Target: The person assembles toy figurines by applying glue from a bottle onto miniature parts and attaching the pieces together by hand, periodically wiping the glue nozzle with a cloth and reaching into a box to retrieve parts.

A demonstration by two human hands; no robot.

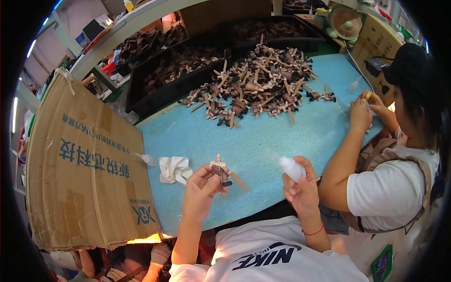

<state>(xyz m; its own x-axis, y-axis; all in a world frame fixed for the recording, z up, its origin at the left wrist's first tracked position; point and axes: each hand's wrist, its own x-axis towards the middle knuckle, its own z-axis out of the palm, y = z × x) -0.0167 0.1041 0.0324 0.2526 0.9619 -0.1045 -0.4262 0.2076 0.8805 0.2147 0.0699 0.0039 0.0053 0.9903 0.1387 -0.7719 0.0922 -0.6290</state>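
Here, the left hand (199,188) is pinching a small figure (220,169) between thumb and fingertips, holding it upright just above the near edge of the table (263,136). A tan stick (238,181) is jutting from the figure toward the right. The right hand (300,188) is closing around a small white squeeze bottle (291,168), its nozzle pointing left toward the figure, the two staying a little apart. A crumpled white cloth (173,169) is lying on the blue tabletop just left of the left hand, and a second small bottle (148,160) is resting near the left edge, beside a cardboard box (84,164). A big pile of figures (260,84) is sitting toward the far edge (brown bodies with tan sticks tangled together). At the right edge another person's hands (364,108) are working on something small and yellow, possibly a cap; it is too small to tell. Dark trays (188,61) are standing behind the far edge.
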